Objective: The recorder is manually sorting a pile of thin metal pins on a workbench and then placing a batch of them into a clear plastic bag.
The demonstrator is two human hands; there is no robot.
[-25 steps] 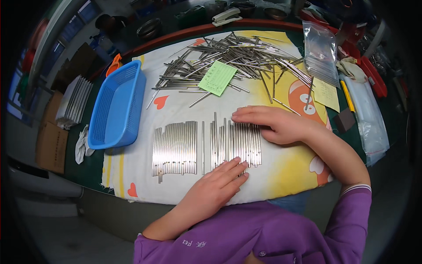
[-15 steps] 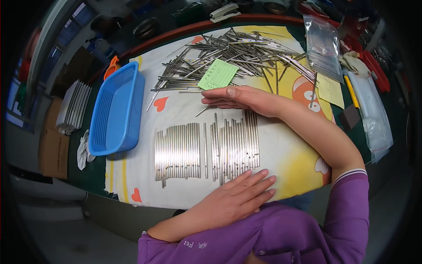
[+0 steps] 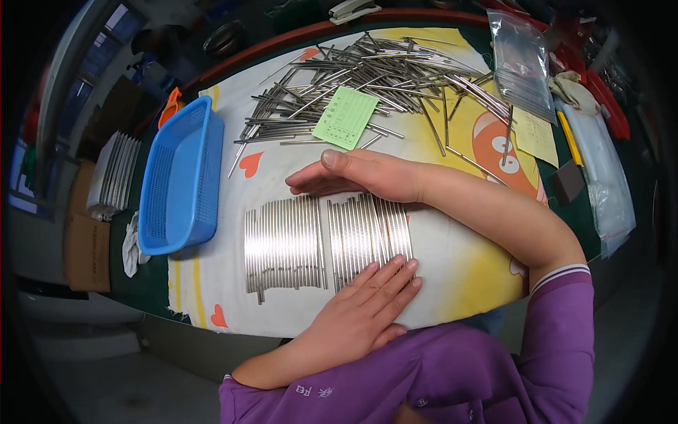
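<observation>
On cloth (image 3: pixel 452 261), white and yellow, hearts printed, spread over table:

Rods, right batch (image 3: pixel 367 237): thin steel, laid side by side in a neat row at cloth centre. Pressed between both hands.

Left hand (image 3: pixel 364 314): flat, fingers straight and together, palm down. Fingertips against near ends of right batch. Grips nothing.

Right hand (image 3: pixel 360 175): flat, fingers together and extended leftward, resting along far ends of right batch. Grips nothing.

Rods, left batch (image 3: pixel 284 244): second aligned row, just left of right batch, narrow gap between. Untouched by either hand.

Loose rods (image 3: pixel 381 74): tangled heap, far side of right batch, beyond right hand.

Green slip (image 3: pixel 346 116): lying on near edge of heap.

Blue basket (image 3: pixel 180 177): mesh, oblong, left of left batch, at cloth edge.

Clear bag (image 3: pixel 522 63): right of heap.

Yellow paper (image 3: pixel 534 134): near side of bag.
</observation>
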